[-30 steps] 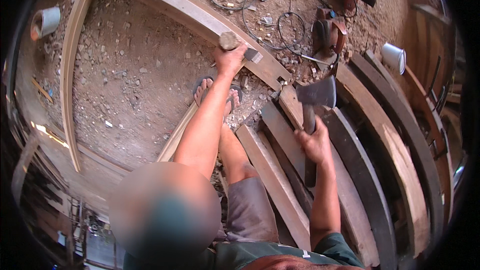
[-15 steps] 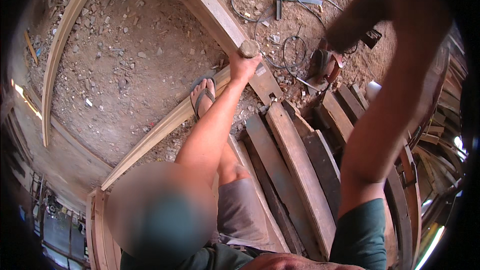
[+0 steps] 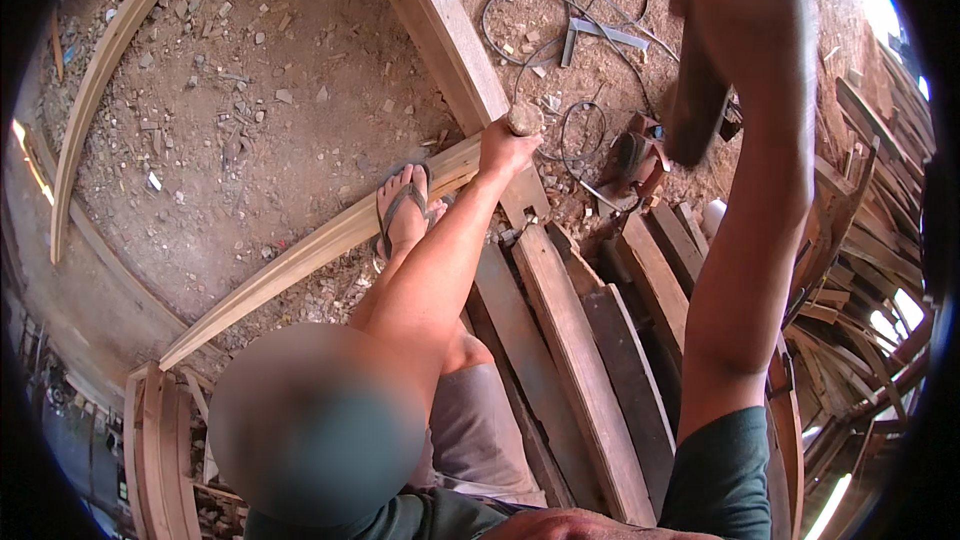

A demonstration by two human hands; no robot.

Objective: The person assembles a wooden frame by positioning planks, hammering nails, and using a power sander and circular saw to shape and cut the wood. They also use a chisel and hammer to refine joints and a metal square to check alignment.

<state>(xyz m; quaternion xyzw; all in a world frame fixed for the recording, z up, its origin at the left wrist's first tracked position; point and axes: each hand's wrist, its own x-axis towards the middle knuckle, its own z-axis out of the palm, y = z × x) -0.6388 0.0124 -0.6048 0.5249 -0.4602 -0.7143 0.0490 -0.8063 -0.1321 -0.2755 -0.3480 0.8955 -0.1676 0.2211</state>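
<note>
My left hand [image 3: 507,152] is closed around an upright chisel [image 3: 525,120]; only the round, worn butt of its handle shows, and the blade is hidden below. It stands over the joint where a thick straight beam [image 3: 455,30] meets a curved timber [image 3: 320,237]. Past my fist, a pale board end with a notch [image 3: 527,202] sticks out. High at the right, my raised right hand [image 3: 740,15] grips a dark wooden mallet [image 3: 700,105], partly blurred and apart from the chisel. My sandalled foot [image 3: 403,205] rests on the curved timber.
Several old planks [image 3: 590,370] lie side by side to the right of my leg. A power tool [image 3: 635,160] with a looping black cable [image 3: 490,20] lies on the dirt near a metal square [image 3: 605,32]. Another curved timber [image 3: 100,70] arcs at the left. Scrap wood [image 3: 860,240] is heaped at far right.
My right hand has moved left with the mallet, whose head now hangs lower and points down. My left hand keeps its grip on the chisel. The whole view has shifted slightly.
</note>
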